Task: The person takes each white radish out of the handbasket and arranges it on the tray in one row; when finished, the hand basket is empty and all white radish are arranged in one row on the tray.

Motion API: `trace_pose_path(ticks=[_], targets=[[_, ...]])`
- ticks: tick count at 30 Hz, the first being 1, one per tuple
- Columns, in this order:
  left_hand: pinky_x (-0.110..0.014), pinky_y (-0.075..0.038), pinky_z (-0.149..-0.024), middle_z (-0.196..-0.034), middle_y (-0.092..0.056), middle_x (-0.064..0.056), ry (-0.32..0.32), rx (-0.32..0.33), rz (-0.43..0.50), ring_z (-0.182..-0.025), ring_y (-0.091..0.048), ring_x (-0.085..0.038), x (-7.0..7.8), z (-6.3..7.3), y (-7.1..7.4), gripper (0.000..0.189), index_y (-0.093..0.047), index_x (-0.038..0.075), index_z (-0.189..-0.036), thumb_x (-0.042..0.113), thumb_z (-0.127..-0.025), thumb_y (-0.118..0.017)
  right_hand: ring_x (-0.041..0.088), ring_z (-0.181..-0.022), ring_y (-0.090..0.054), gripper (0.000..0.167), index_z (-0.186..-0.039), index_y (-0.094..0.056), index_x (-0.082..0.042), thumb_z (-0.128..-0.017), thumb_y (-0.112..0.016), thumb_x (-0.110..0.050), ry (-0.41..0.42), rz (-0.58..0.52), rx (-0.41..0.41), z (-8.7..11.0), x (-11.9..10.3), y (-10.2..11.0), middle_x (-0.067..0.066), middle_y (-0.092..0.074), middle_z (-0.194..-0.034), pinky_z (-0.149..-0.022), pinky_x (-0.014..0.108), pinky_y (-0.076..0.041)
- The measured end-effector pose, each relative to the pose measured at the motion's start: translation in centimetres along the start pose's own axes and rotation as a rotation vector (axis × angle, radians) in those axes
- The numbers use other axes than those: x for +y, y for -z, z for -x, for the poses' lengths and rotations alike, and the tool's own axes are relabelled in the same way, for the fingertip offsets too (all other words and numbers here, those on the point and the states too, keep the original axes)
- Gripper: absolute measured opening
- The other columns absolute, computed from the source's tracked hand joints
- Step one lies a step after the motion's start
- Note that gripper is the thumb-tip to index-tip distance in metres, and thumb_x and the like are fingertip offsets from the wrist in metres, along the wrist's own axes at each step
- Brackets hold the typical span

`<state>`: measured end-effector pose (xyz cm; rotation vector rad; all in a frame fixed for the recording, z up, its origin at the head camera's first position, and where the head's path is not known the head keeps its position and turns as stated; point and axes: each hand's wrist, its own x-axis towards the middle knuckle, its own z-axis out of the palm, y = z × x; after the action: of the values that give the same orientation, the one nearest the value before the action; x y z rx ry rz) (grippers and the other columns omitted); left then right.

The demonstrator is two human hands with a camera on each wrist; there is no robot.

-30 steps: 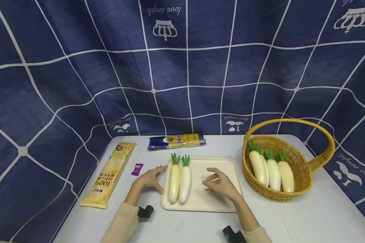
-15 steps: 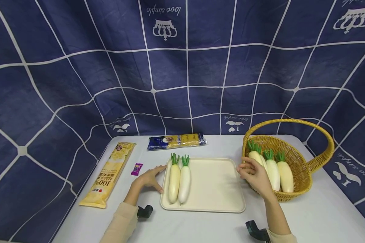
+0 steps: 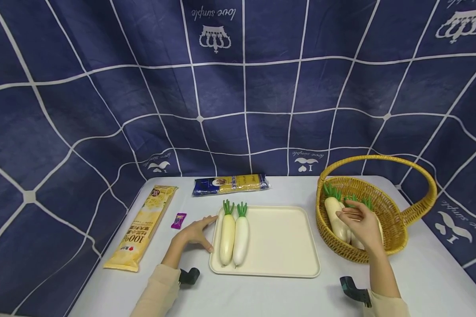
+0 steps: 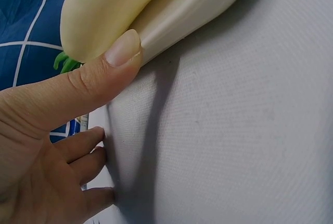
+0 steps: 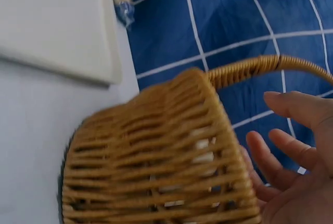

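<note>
Two white radishes, a yellowish one (image 3: pixel 227 242) and a whiter one (image 3: pixel 243 240), lie side by side with green tops at the left of a cream tray (image 3: pixel 281 246). My left hand (image 3: pixel 194 233) rests at the tray's left side, fingers spread. In the left wrist view its thumb (image 4: pixel 122 52) lies at the tray's rim, below a radish. Over the wicker basket (image 3: pixel 396 233) is my right hand (image 3: pixel 361 222), fingers loosely bent and holding nothing. It partly hides the radishes in there; one radish (image 3: pixel 334 211) shows at the left.
The basket's tall handle (image 3: pixel 381 157) arches over its opening. A yellow pasta packet (image 3: pixel 143 224) lies at the left, with a small purple wrapped candy (image 3: pixel 178 221) beside it. A blue and yellow spaghetti packet (image 3: pixel 232 184) is behind the tray. A blue checked curtain (image 3: pixel 238 97) backs the table.
My right hand has moved right, from above the tray to over the radishes in the basket. The left hand, the tray and its two radishes have stayed put.
</note>
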<state>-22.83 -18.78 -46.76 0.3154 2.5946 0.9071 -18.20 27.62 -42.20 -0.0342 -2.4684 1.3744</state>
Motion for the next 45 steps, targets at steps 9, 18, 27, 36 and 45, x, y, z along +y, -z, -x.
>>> trace_pose_path(ticks=[9,18,27,36,45], targets=[[-0.062,-0.016,-0.110,-0.150,-0.026,-0.024,0.008,-0.001,0.003,-0.138,-0.020,-0.045,0.3,0.1,0.0,0.106,-0.038,0.007,-0.144,0.012,-0.051,-0.090,0.051,-0.107,-0.053,0.065,-0.135,-0.036,0.010,-0.089,-0.064,-0.027,-0.109,0.102,-0.134,-0.4,1.3,0.3,0.037,-0.049,-0.121,-0.082,0.047,-0.054],[-0.062,-0.016,-0.111,-0.150,-0.026,-0.023,0.013,-0.002,-0.006,-0.138,-0.021,-0.045,0.1,-0.1,-0.1,0.106,-0.038,0.009,-0.144,0.013,-0.051,-0.090,0.051,-0.110,-0.050,0.074,-0.139,-0.030,0.011,-0.088,-0.064,-0.031,-0.152,0.126,-0.197,-1.2,2.0,0.0,0.038,-0.044,-0.125,-0.086,0.052,-0.051],[-0.063,-0.016,-0.110,-0.150,-0.026,-0.023,0.020,-0.002,-0.015,-0.137,-0.021,-0.046,0.1,-0.1,-0.1,0.107,-0.038,0.009,-0.144,0.014,-0.051,-0.090,0.054,-0.110,-0.048,0.077,-0.138,-0.030,0.013,-0.087,-0.066,-0.032,-0.161,0.192,-0.230,-2.1,1.5,-0.4,0.043,-0.044,-0.124,-0.076,0.048,-0.055],[-0.063,-0.016,-0.110,-0.150,-0.026,-0.024,0.021,-0.001,-0.016,-0.137,-0.021,-0.046,0.1,-0.1,0.0,0.107,-0.038,0.009,-0.144,0.014,-0.051,-0.090,0.049,-0.094,-0.058,0.078,-0.133,-0.036,0.017,-0.081,-0.071,-0.030,-0.173,0.325,-0.227,-3.0,0.6,-0.9,0.040,-0.054,-0.115,-0.068,0.045,-0.053],[-0.063,-0.016,-0.110,-0.151,-0.026,-0.022,0.023,0.000,-0.017,-0.138,-0.020,-0.045,-0.1,-0.1,-0.1,0.106,-0.038,0.010,-0.144,0.015,-0.052,-0.090,0.041,-0.084,-0.062,0.075,-0.130,-0.040,0.018,-0.078,-0.071,-0.027,-0.184,0.366,-0.228,-3.5,0.7,-0.8,0.038,-0.057,-0.110,-0.062,0.041,-0.052]])
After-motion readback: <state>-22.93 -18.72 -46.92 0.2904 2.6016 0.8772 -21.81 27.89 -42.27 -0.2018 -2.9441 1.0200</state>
